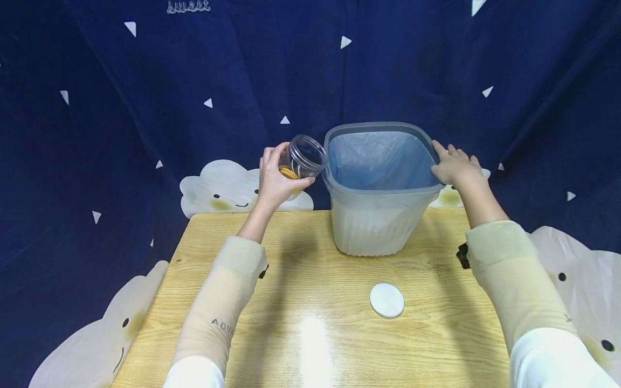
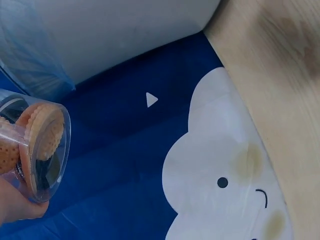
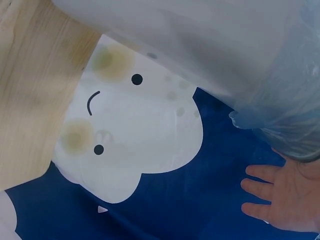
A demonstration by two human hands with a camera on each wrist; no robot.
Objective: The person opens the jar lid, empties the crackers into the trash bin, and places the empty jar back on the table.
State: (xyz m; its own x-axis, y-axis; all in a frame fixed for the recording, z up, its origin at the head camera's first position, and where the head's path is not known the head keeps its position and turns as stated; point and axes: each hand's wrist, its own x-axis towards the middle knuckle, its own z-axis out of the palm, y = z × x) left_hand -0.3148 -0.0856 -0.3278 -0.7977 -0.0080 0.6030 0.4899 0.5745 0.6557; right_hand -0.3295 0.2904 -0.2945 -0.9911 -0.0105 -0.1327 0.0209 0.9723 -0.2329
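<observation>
— Backdrop?
— Cloth (image 1: 301,64), dark blue, creased; white triangles (image 1: 345,41), scattered; pale lettering (image 1: 188,6), "sweet", high on the left.
— Figures?
— White clouds (image 1: 213,180), dot-eyed, with yellowish cheeks; beyond the back edge of the worktop (image 1: 339,296), and beside its left and right edges; curved smiles on several.
— Furniture?
— Worktop, one, pale wood grain; bright glare (image 1: 314,350), one patch, toward the front.

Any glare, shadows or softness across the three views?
Head: blown-out glare patch on the wooden table, soft shadows either side; left wrist: pale reflections on the clear plastic jar, image a bit soft; right wrist: bin wall showing little texture, detail soft.
</observation>
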